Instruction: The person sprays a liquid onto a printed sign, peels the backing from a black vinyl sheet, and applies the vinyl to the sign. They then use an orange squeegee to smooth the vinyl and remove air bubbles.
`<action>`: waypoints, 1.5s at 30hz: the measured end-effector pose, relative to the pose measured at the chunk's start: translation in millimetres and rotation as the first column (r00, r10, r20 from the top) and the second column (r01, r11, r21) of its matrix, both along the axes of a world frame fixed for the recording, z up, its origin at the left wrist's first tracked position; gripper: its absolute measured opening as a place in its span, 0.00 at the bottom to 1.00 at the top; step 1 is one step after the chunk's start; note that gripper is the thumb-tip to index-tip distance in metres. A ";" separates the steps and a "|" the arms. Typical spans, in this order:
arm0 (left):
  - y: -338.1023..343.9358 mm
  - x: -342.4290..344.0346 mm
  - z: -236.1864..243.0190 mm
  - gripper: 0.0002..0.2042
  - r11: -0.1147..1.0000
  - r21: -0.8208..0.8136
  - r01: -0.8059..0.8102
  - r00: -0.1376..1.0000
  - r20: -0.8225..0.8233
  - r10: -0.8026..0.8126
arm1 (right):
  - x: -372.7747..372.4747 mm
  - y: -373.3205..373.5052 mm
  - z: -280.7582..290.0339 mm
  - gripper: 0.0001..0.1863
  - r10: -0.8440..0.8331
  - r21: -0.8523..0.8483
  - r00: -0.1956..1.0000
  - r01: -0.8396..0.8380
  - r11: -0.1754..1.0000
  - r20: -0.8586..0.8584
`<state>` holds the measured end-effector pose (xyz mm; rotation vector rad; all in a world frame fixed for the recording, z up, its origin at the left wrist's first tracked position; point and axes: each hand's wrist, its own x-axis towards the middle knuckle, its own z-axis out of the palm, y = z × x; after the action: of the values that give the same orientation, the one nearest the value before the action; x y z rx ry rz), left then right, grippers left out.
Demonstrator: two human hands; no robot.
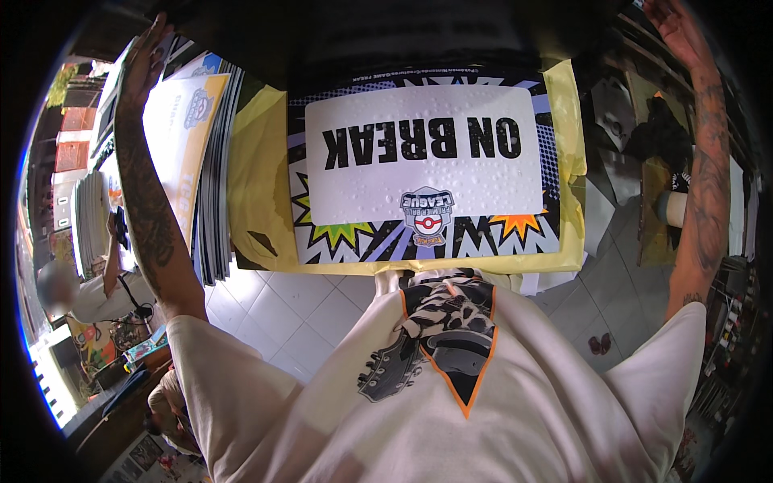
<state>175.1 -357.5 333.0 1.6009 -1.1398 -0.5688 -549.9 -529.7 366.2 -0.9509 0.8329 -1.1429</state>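
Note:
A printed sign with a white panel, bold black lettering and comic-style bursts lies in front of me, upside down from my side. Clear drops or bubbles dot its panel. Under it, a yellow sheet with torn patches sticks out on several sides. Both my arms are spread wide. At the upper left, my left hand has its fingers stretched out, nearest a stack of boards; whether it touches them I cannot tell. My right hand is raised at the upper right, fingers apart, with nothing seen in it.
Grey floor tiles show below the sign. A pair of dark sandals lies on the right. At the left a person holds a dark object, and another person is lower down. A dark shape covers the top edge.

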 end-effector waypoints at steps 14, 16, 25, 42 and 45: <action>8.8 12.0 -11.1 0.23 1.000 0.000 -0.019 0.993 0.115 0.019 | -1.5 14.5 -2.4 0.09 -0.025 -0.034 1.000 0.025 0.999 0.000; 14.0 22.0 -13.8 0.24 1.000 0.017 0.018 0.996 0.089 -0.019 | -1.8 22.1 -2.6 0.09 -0.026 -0.048 1.000 0.026 0.999 0.000; 43.2 18.9 -24.6 0.26 1.000 0.007 0.001 0.976 0.219 -0.003 | -70.3 13.0 -28.0 0.17 0.327 -0.103 0.943 -0.320 0.942 0.065; 119.5 5.8 -53.5 0.14 0.974 0.227 -0.011 0.999 0.053 -0.001 | -88.4 80.2 -89.0 0.17 0.117 -0.073 0.993 -0.117 0.990 -0.008; 139.9 -34.7 -63.0 0.18 0.989 0.142 -0.033 0.997 0.078 0.022 | -79.7 109.2 -98.1 0.13 0.071 -0.025 0.997 -0.071 0.997 0.008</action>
<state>140.3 -217.7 270.0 1.7721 -1.1535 -0.5866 -629.6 -420.5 268.0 -0.9873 0.7733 -1.0977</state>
